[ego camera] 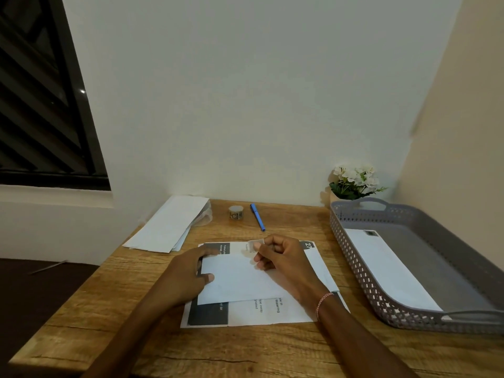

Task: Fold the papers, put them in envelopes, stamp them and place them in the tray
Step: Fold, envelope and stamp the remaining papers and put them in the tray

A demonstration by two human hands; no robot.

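Note:
A white envelope (240,279) lies on top of printed papers (272,313) in the middle of the wooden desk. My left hand (188,271) pinches the envelope's left edge. My right hand (283,257) is closed over its far right corner, with a small translucent strip (255,244) held between thumb and fingers. A roll of stamps (235,212) stands at the back of the desk. The grey perforated tray (362,271) on the right holds one stamped envelope (387,266).
A stack of blank envelopes (169,225) lies at the back left. A blue pen (257,216) rests beside the stamp roll. A pot of white flowers (354,184) stands behind the tray. The wall runs along the desk's far edge.

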